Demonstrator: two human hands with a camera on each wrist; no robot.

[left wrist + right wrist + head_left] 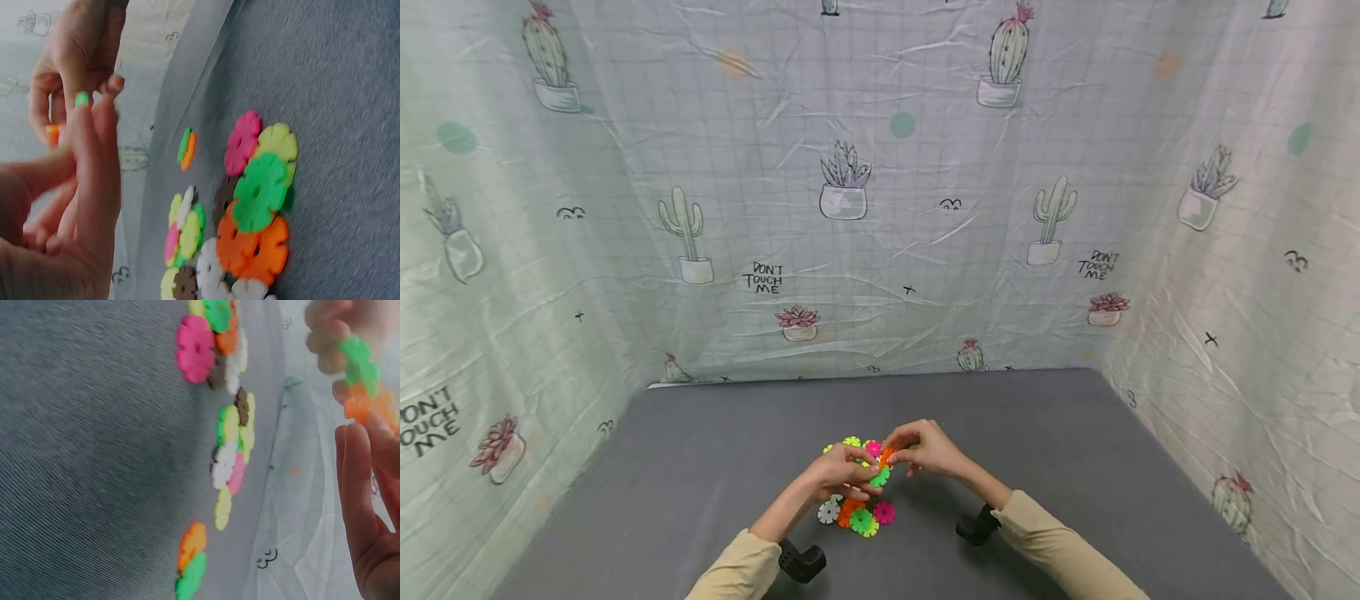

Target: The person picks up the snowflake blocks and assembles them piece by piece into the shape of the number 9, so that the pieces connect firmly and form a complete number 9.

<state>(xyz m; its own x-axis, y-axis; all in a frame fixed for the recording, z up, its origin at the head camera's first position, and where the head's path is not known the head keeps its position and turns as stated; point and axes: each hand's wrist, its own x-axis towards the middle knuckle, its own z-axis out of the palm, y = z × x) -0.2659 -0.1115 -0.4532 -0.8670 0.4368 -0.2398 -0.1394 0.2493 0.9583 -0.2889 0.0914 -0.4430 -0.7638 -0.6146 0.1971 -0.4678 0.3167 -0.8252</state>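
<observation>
My left hand (841, 473) pinches a green flower-shaped interlocking disc (360, 365) between thumb and fingers. Facing it, my right hand (931, 450) pinches orange interlocking discs (374, 407). In the right wrist view the green and orange pieces meet edge to edge, held above the table. In the left wrist view, fingers hide most of both; only a green sliver (82, 98) and an orange edge (53, 134) show. Below my left hand lies a cluster of loose discs, among them a green disc (260, 192), a pink disc (242, 143) and an orange disc (267, 250).
The grey table (722, 467) carries more discs behind the hands, including a white disc (224, 465) and a yellow disc (223, 509). An orange disc (192, 544) overlaps a green one (191, 577) apart from the rest. A cactus-print curtain (880, 250) surrounds the table.
</observation>
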